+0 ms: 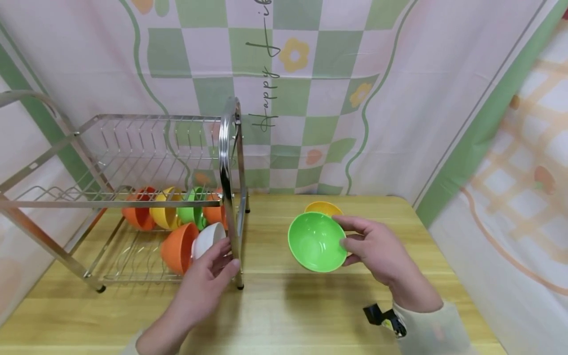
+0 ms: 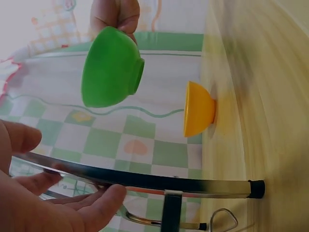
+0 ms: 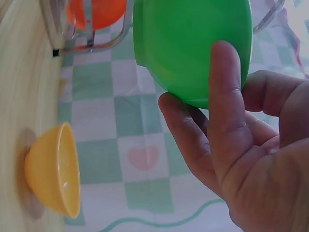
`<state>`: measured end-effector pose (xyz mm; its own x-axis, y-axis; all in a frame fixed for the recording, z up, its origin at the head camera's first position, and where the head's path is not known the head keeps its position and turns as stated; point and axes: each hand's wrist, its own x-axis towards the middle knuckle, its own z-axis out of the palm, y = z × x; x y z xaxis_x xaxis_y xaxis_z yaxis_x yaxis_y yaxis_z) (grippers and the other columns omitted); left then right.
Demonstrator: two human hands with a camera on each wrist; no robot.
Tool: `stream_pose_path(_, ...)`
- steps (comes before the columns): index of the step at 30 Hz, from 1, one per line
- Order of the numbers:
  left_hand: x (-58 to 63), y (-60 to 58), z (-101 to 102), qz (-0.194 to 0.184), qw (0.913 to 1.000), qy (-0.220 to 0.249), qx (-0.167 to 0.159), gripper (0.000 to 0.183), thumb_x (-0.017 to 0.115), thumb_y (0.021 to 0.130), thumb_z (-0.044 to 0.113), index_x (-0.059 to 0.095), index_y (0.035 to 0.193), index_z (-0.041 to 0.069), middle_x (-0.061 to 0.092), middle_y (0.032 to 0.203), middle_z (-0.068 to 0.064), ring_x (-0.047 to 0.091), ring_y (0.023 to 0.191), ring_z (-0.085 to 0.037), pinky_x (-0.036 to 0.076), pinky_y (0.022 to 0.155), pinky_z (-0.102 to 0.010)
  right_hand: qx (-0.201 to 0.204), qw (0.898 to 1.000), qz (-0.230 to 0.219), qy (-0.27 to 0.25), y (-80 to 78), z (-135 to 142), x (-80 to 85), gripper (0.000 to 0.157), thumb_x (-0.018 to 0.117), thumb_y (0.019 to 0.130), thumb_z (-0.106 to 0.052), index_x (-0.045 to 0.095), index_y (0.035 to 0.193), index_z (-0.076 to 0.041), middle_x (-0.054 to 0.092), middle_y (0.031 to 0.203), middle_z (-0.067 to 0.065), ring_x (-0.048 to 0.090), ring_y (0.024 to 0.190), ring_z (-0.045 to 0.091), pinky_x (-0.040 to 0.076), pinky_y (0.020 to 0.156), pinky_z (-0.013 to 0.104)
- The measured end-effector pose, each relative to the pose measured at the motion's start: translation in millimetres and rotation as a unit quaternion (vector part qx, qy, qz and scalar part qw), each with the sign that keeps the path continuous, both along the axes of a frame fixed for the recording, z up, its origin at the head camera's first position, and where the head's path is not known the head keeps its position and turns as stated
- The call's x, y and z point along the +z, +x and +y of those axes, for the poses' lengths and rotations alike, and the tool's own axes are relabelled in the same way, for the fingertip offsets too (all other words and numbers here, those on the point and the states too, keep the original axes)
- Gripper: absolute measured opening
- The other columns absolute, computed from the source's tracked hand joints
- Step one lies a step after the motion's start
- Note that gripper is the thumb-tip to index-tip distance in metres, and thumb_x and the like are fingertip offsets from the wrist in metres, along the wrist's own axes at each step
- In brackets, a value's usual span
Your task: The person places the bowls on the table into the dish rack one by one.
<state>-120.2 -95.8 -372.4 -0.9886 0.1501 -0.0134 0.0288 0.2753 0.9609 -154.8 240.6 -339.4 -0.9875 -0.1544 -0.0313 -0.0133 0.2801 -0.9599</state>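
Note:
Above the table my right hand (image 1: 377, 249) pinches the rim of a green bowl (image 1: 317, 241), with its inside facing the head camera. In the right wrist view the fingers (image 3: 224, 96) lie against the outer wall of that bowl. My left hand (image 1: 206, 283) is beside the dish rack's front right post (image 1: 228, 172), its fingers loosely bent and gripping nothing. Close to its fingertips, a white bowl (image 1: 208, 239) stands on edge in the lower tier, next to an orange bowl (image 1: 177, 249). A yellow bowl (image 2: 199, 108) sits upright on the table behind the green one.
The two-tier metal dish rack (image 1: 111, 203) takes up the left side. In its lower tier's back row stand several bowls, among them a yellow bowl (image 1: 165, 214) and a green bowl (image 1: 191, 213). A patterned cloth (image 1: 328, 88) hangs behind the wooden table (image 1: 275, 305).

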Motion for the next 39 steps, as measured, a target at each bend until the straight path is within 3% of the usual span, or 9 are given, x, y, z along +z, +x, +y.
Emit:
stream_pose_path(4, 4.7, 14.0, 1, 0.016, 0.9957, -0.092, -0.002, 0.069, 0.070, 0.094, 0.037, 0.041, 0.152, 0.015, 0.049, 0.146, -0.011, 0.057, 0.121, -0.030, 0.053, 0.095, -0.043, 0.024, 1.000, 0.006, 0.001, 8.6, -7, 0.9, 0.051, 0.062, 0.090, 0.006, 0.053, 0.140, 0.003, 0.055, 0.135, 0.024, 0.069, 0.092, 0.032, 0.061, 0.066, 0.045)
stream_pose_path(8, 8.8, 25.2, 1, 0.060, 0.9851, -0.160, 0.018, 0.040, 0.073, 0.093, 0.029, 0.060, 0.127, 0.014, 0.061, 0.118, 0.001, 0.061, 0.103, -0.017, 0.055, 0.086, -0.038, 0.035, 0.999, 0.007, 0.005, 16.3, -12, 1.8, 0.050, 0.061, 0.090, 0.006, 0.053, 0.140, 0.003, 0.057, 0.135, 0.021, 0.069, 0.090, 0.031, 0.061, 0.064, 0.045)
stream_pose_path(10, 10.3, 27.7, 1, 0.063, 0.9888, -0.136, 0.004, 0.028, 0.073, 0.092, 0.023, 0.062, 0.116, 0.014, 0.062, 0.105, 0.003, 0.061, 0.095, -0.014, 0.056, 0.082, -0.033, 0.040, 0.999, 0.006, 0.001, 19.9, -14, 2.5, 0.050, 0.061, 0.090, 0.007, 0.053, 0.139, 0.004, 0.058, 0.134, 0.021, 0.069, 0.090, 0.031, 0.061, 0.064, 0.045)
stream_pose_path(12, 10.7, 28.0, 2, 0.058, 0.9941, -0.084, -0.036, 0.030, 0.074, 0.092, 0.021, 0.063, 0.118, 0.015, 0.063, 0.104, 0.002, 0.061, 0.097, -0.016, 0.056, 0.081, -0.030, 0.049, 0.999, 0.006, -0.004, 23.7, -16, 3.2, 0.050, 0.061, 0.090, 0.007, 0.053, 0.139, 0.004, 0.059, 0.132, 0.021, 0.069, 0.089, 0.031, 0.061, 0.064, 0.046)
stream_pose_path(16, 7.9, 25.2, 5, 0.044, 0.9912, 0.021, -0.123, 0.052, 0.074, 0.093, 0.026, 0.054, 0.140, 0.018, 0.059, 0.127, -0.008, 0.058, 0.116, -0.028, 0.054, 0.091, -0.032, 0.070, 0.997, 0.007, -0.014, 30.5, -22, 3.9, 0.049, 0.060, 0.089, 0.008, 0.055, 0.138, 0.003, 0.064, 0.123, 0.022, 0.070, 0.088, 0.033, 0.061, 0.063, 0.048)
stream_pose_path(18, 5.9, 23.2, 7, 0.045, 0.9874, 0.051, -0.143, 0.061, 0.075, 0.092, 0.025, 0.049, 0.147, 0.023, 0.054, 0.139, -0.008, 0.055, 0.123, -0.030, 0.053, 0.094, -0.033, 0.078, 0.997, 0.007, -0.016, 33.5, -25, 4.1, 0.050, 0.060, 0.089, 0.008, 0.055, 0.138, 0.002, 0.066, 0.119, 0.022, 0.070, 0.086, 0.034, 0.061, 0.062, 0.048)
stream_pose_path(24, -1.5, 16.6, 17, 0.036, 0.9726, 0.152, -0.172, 0.073, 0.076, 0.089, 0.011, 0.042, 0.153, 0.021, 0.034, 0.157, -0.010, 0.047, 0.131, -0.040, 0.053, 0.092, -0.036, 0.090, 0.996, 0.002, -0.026, 41.4, -35, 4.5, 0.050, 0.061, 0.090, 0.007, 0.055, 0.139, 0.001, 0.069, 0.110, 0.020, 0.069, 0.081, 0.034, 0.060, 0.061, 0.048)
stream_pose_path(32, -7.4, 14.2, 26, -0.034, 0.9443, 0.267, -0.188, 0.083, 0.078, 0.084, 0.001, 0.038, 0.155, 0.013, 0.031, 0.153, -0.020, 0.053, 0.122, -0.039, 0.054, 0.091, -0.045, 0.100, 0.995, -0.004, -0.020, 43.9, -43, 4.8, 0.048, 0.061, 0.090, 0.005, 0.058, 0.138, -0.003, 0.072, 0.102, 0.016, 0.070, 0.081, 0.033, 0.061, 0.062, 0.047)
stream_pose_path(39, -7.1, 16.6, 27, -0.043, 0.9405, 0.286, -0.178, 0.082, 0.077, 0.083, -0.002, 0.037, 0.154, 0.006, 0.033, 0.150, -0.025, 0.054, 0.121, -0.038, 0.053, 0.092, -0.044, 0.106, 0.994, -0.007, -0.041, 45.2, -46, 1.6, 0.047, 0.060, 0.092, 0.005, 0.055, 0.138, 0.001, 0.070, 0.107, 0.019, 0.069, 0.083, 0.034, 0.061, 0.062, 0.048)
